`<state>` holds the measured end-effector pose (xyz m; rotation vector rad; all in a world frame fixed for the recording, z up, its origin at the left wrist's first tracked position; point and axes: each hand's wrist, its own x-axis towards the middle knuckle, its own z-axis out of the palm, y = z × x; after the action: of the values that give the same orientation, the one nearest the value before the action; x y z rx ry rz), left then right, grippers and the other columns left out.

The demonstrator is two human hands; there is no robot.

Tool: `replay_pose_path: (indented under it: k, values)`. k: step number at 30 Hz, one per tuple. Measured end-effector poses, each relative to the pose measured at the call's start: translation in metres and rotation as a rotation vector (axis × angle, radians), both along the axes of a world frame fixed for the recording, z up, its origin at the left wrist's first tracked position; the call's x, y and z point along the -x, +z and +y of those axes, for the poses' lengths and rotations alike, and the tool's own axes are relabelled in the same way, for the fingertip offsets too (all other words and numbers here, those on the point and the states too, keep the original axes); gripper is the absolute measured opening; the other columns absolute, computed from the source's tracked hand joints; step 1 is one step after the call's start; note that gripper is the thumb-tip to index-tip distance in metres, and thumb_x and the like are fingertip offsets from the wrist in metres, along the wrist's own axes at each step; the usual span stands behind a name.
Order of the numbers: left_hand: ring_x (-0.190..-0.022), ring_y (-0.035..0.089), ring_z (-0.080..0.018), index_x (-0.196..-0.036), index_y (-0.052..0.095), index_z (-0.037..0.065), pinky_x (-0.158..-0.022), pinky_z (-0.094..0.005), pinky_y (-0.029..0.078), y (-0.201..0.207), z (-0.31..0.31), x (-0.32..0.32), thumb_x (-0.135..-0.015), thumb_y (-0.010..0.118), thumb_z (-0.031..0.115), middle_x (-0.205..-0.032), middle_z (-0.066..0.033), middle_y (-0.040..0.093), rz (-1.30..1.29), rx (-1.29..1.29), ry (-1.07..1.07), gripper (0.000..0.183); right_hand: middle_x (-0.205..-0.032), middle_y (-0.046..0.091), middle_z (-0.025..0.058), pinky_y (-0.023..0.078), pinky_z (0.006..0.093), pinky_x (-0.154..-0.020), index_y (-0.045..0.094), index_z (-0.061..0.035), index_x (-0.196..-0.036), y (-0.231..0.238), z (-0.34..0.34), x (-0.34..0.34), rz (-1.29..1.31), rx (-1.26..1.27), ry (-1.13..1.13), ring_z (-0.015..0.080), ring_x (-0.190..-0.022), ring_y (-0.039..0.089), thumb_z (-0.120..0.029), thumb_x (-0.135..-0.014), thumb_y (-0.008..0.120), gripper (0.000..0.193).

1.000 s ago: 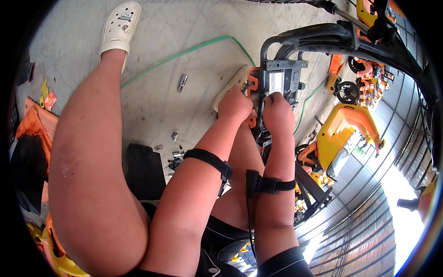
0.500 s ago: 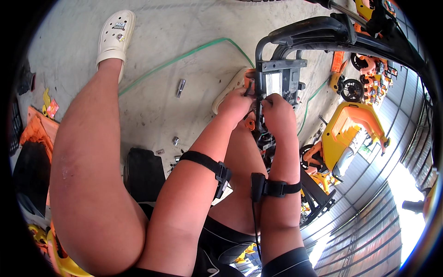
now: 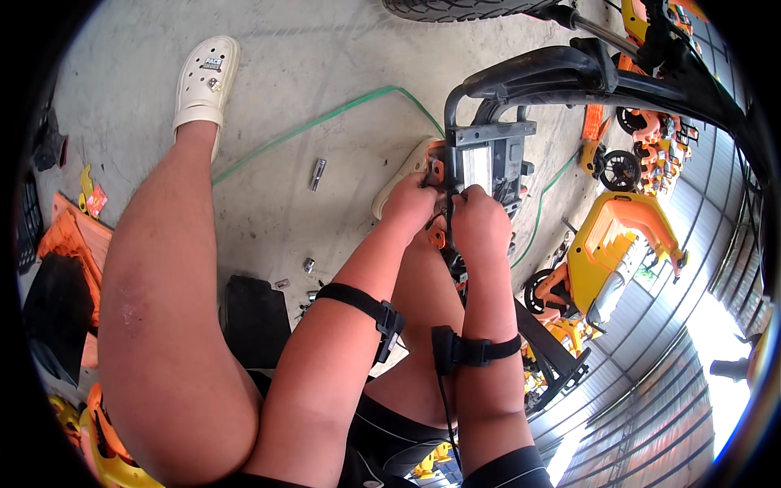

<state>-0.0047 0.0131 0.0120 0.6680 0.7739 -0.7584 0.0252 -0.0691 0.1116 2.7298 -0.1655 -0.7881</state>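
My left hand [image 3: 409, 199] is closed in a pinch at the near left side of a black tubular vehicle frame [image 3: 452, 112]. An orange part [image 3: 436, 172] sits just beyond its fingertips, and a second orange piece [image 3: 438, 235] lies just below. Close by on the right, my right hand [image 3: 481, 221] has its fingers curled in beside the frame's lower bar. Thin dark wires show between the two hands. What either hand pinches is hidden behind the fingers. A black box-like unit with a pale label [image 3: 477, 167] is mounted in the frame, directly beyond my right hand.
A green hose [image 3: 325, 115] runs across the concrete floor. A metal socket [image 3: 317, 174] and a smaller one [image 3: 308, 264] lie there, near a black panel [image 3: 254, 311]. A tyre [image 3: 455, 8] is at the top. Yellow bodywork [image 3: 606, 252] and orange vehicles [image 3: 651, 154] stand at right.
The scene has shifted slightly downward in view. My right hand has moved a little left, closer to my left hand, and the orange part beside the left hand shows more.
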Motion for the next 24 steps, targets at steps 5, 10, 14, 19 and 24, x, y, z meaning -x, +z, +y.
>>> replay_pose_path:
  k: [5,10,14,19,24]
  values:
    - [-0.1,0.066,-0.0185,-0.114,0.07,0.002,-0.092,-0.0341,0.049,-0.015,-0.006,0.006,-0.095,0.055,0.008,-0.105,-0.0089,0.074,-0.034,-0.109,-0.09,0.025,-0.09,0.074,0.024,0.056,0.0527,-0.079,0.069,-0.002,-0.096,0.0,-0.004,-0.002,0.024,-0.034,-0.039,0.045,-0.089,0.071,-0.032,-0.1,0.063,0.031]
    - [-0.101,0.068,-0.0207,-0.115,0.068,0.001,-0.093,-0.0353,0.049,-0.025,-0.011,0.015,-0.094,0.056,0.008,-0.104,-0.0096,0.074,-0.046,-0.225,-0.087,0.026,-0.086,0.073,0.0247,0.057,0.0526,-0.078,0.066,-0.0018,-0.094,-0.005,-0.001,0.005,0.006,0.0,0.042,0.0442,-0.085,0.071,-0.032,-0.098,0.065,0.03]
    - [-0.089,0.067,-0.0191,-0.12,0.065,0.001,-0.082,-0.0337,0.051,-0.03,-0.015,0.016,-0.093,0.054,0.008,-0.101,-0.0095,0.073,-0.036,-0.292,-0.043,0.029,-0.084,0.074,0.0223,0.059,0.0492,-0.076,0.063,-0.0007,-0.094,-0.008,0.001,0.008,-0.022,-0.052,-0.003,0.0413,-0.085,0.074,-0.027,-0.094,0.071,0.028]
    - [-0.069,0.056,-0.014,-0.114,0.063,0.0,-0.059,-0.0314,0.044,-0.008,-0.008,0.004,-0.094,0.052,0.009,-0.092,-0.0076,0.068,-0.004,-0.219,0.015,0.024,-0.084,0.076,0.0206,0.061,0.0466,-0.072,0.066,-0.0006,-0.099,-0.014,0.004,0.008,-0.071,-0.062,-0.032,0.0373,-0.081,0.076,-0.021,-0.093,0.066,0.021]
    - [-0.063,0.053,-0.0138,-0.11,0.064,0.003,-0.053,-0.0318,0.04,0.018,-0.022,0.001,-0.096,0.051,0.013,-0.088,-0.0058,0.065,-0.031,-0.183,0.108,0.021,-0.088,0.077,0.02,0.062,0.0426,-0.072,0.067,0.0014,-0.102,-0.02,-0.003,0.004,-0.096,-0.081,-0.082,0.0345,-0.082,0.078,-0.018,-0.095,0.059,0.022]
